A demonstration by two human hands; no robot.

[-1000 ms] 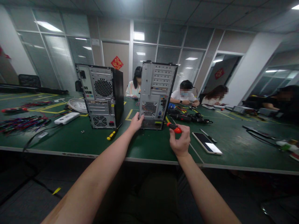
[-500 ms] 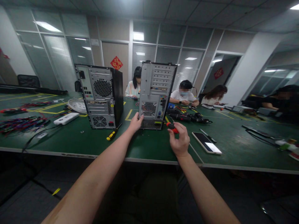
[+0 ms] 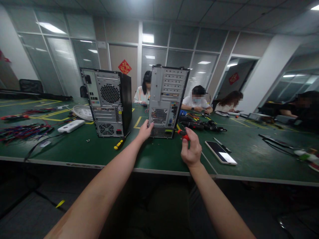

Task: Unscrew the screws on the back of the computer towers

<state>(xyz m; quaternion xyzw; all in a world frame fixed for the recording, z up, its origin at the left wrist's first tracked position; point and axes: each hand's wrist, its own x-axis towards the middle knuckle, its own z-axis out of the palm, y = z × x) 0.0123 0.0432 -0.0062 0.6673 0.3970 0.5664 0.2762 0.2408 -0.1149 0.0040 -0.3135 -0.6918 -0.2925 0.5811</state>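
Two computer towers stand upright with their back panels toward me. My left hand (image 3: 145, 130) grips the lower left edge of the right-hand computer tower (image 3: 157, 93), thumb on its back panel and the other fingers mostly hidden behind the side. Close to that tower's lower right corner, my right hand (image 3: 191, 149) is closed on a screwdriver (image 3: 183, 134) with a red and black handle; its shaft and tip cannot be made out. Beside it on the left is the other computer tower (image 3: 107, 109). A yellow and black screwdriver (image 3: 120, 142) lies at that tower's foot.
On the green table (image 3: 161, 159) lie a phone (image 3: 220, 152), a white power strip (image 3: 71, 126), bundled wires (image 3: 25, 131) and a white basket (image 3: 82, 112). Black tools and cables (image 3: 201, 125) sit behind my right hand. Several people sit across the table.
The fingers of my right hand have shifted on the red and black screwdriver handle, now more upright. My left hand keeps its hold, and both towers stay in place.
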